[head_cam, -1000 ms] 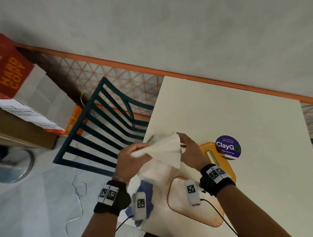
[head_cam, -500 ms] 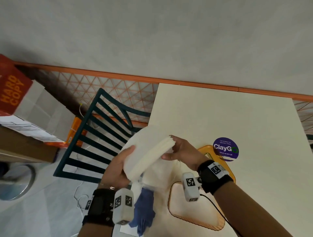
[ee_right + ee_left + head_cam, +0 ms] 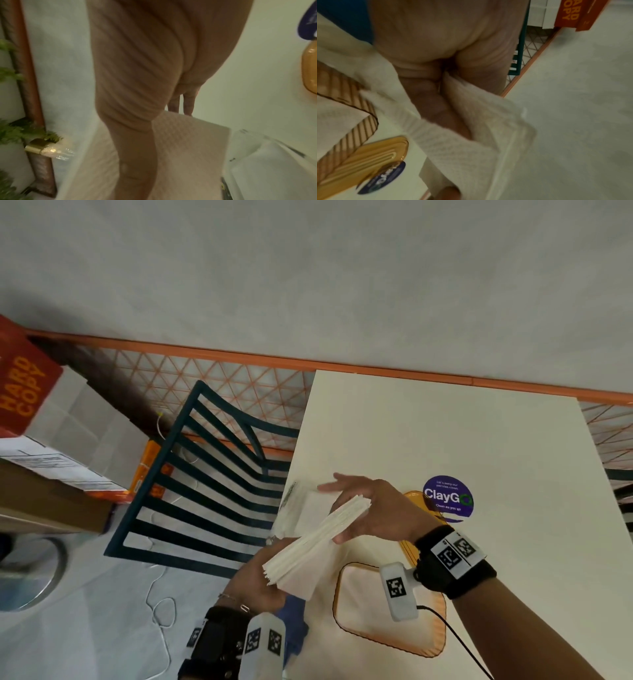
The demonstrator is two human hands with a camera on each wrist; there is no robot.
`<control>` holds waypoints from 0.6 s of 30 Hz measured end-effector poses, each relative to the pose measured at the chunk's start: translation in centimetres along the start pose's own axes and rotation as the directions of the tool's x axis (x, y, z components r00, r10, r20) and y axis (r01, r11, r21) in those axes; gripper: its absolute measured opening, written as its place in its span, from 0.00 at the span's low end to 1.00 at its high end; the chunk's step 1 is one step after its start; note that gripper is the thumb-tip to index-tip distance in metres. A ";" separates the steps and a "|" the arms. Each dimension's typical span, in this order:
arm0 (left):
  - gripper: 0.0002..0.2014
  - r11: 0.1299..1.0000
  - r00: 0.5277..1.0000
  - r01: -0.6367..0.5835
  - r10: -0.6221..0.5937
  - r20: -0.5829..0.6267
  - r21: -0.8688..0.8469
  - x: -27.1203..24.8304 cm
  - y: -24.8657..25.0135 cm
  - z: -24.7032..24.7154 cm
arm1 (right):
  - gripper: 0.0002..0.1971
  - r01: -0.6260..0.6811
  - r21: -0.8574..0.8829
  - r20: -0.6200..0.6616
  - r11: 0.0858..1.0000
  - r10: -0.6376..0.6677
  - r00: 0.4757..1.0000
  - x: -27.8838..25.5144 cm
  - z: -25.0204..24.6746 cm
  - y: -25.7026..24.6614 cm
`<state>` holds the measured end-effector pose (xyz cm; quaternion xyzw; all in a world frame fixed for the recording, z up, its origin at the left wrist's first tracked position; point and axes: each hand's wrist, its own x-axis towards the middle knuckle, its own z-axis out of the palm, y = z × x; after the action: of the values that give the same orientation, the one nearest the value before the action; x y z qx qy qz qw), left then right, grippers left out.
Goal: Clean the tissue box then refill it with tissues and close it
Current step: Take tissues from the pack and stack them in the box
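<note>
At the far left, stacked cardboard boxes (image 3: 51, 433) sit on the floor, one red with the words "HARD COPY". To their right a dark teal slatted chair (image 3: 205, 484) stands pushed against the left edge of a cream table (image 3: 445, 433).

Above that table edge, both hands hold a thick stack of white tissues (image 3: 315, 539), tilted so its near end is low and its far end high. The left hand (image 3: 257, 580) grips the lower end from below, fingers curled up around the stack; the left wrist view shows fingers pressed into the folded paper. The right hand (image 3: 373, 511) holds the upper end, thumb under the stack and fingers stretched nearly straight over its top.

Beneath the stack, on the table near its left edge, lies a clear plastic wrapper with more white tissues (image 3: 301, 508) in it. A blue cloth (image 3: 294, 621) lies at the table's near left corner, partly hidden by the left wrist.

Just right of the left hand, the open orange tissue box (image 3: 431, 642) sits on the table near its front edge, below the right forearm. Behind it, its orange lid (image 3: 411, 546) lies flat, mostly covered by the right hand. Touching the lid's far side is a round purple sticker (image 3: 448, 498) reading "ClayGo".
</note>
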<state>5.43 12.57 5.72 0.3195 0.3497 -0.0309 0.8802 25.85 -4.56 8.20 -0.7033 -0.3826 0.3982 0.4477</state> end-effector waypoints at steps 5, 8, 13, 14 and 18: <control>0.21 0.930 0.962 0.059 0.044 -0.268 0.364 -0.6 -0.5 1.1 | 0.16 -0.143 0.142 -0.047 0.979 0.151 0.987 0.3 0.6 1.1; 0.25 0.848 0.918 -0.108 0.285 -0.276 0.519 -0.5 0.3 1.6 | 0.17 -0.166 0.300 -0.125 0.939 0.212 0.969 1.0 1.8 2.6; 0.38 0.663 0.837 -0.275 0.521 -0.166 0.697 1.4 -0.1 0.9 | 0.18 -0.149 0.435 -0.201 0.888 0.257 0.945 2.9 4.2 4.4; 0.39 0.633 0.803 -0.270 0.564 -0.193 0.726 2.3 -0.5 0.6 | 0.19 -0.144 0.453 -0.210 0.880 0.262 0.942 3.2 4.4 4.7; 0.30 0.639 0.757 -0.243 0.595 -0.269 0.730 5.1 -1.7 -0.3 | 0.24 -0.170 0.350 -0.211 0.921 0.254 0.944 3.6 4.6 6.2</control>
<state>8.65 12.25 1.35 0.6776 0.4380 0.1433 0.5731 24.22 -1.75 0.37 -0.7017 -0.1722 0.4098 0.5567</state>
